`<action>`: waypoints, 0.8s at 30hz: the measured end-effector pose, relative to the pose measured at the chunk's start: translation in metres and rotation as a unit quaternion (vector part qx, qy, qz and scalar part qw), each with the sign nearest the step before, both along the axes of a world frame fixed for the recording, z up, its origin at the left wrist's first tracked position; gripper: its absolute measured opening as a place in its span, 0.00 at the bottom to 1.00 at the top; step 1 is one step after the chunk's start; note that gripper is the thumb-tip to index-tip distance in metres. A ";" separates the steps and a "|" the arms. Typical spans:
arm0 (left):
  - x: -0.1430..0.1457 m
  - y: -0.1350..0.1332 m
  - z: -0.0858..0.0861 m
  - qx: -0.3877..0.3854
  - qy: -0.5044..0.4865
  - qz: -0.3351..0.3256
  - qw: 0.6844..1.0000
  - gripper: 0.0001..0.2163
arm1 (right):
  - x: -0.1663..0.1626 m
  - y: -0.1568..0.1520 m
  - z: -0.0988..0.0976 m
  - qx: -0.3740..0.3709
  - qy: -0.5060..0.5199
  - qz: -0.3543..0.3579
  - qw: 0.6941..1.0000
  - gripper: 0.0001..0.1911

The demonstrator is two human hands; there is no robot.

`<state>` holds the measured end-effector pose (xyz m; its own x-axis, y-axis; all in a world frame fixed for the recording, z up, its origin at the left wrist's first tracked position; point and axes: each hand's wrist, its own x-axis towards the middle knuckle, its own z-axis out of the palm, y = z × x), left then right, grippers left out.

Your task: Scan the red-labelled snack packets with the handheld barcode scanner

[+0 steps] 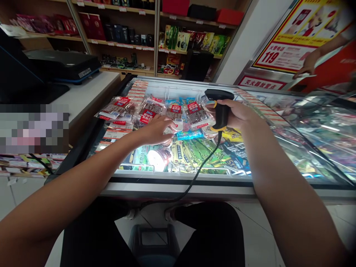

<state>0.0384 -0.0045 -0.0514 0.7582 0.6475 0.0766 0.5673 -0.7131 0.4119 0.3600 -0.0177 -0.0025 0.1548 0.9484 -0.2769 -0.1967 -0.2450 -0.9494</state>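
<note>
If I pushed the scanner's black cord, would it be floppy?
The black cord would probably bend easily, since it droops in a loose curve. It looks thin, so it may feel light. Pushing it might tug the scanner, because they're joined.

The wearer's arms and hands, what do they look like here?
The left hand and right hand are both ungloved. The bare left forearm and bare right forearm show no sleeve, watch or bracelet, and no markings stand out.

right fingers (227, 102): partly hidden behind scanner (221, 116) | patch (34, 128): pixelated | shelf labels (122, 9) (tiny): unreadable
</note>
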 end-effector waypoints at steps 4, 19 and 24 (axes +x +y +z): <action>0.002 -0.001 0.003 -0.017 -0.012 0.006 1.000 0.25 | -0.008 -0.009 0.012 0.055 0.028 0.028 0.998 0.08; 0.004 -0.007 0.009 -0.034 0.014 0.017 0.999 0.29 | -0.030 -0.016 0.017 0.002 -0.008 0.008 1.000 0.07; 0.004 -0.004 0.007 -0.029 0.011 0.015 0.999 0.29 | -0.032 -0.013 0.013 -0.016 -0.091 0.013 0.996 0.09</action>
<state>0.0423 -0.0088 -0.0442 0.7398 0.6725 0.0217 0.5976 -0.6715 0.4381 0.3282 -0.0309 0.0110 0.1814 0.9438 -0.2762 -0.0161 -0.2779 -0.9605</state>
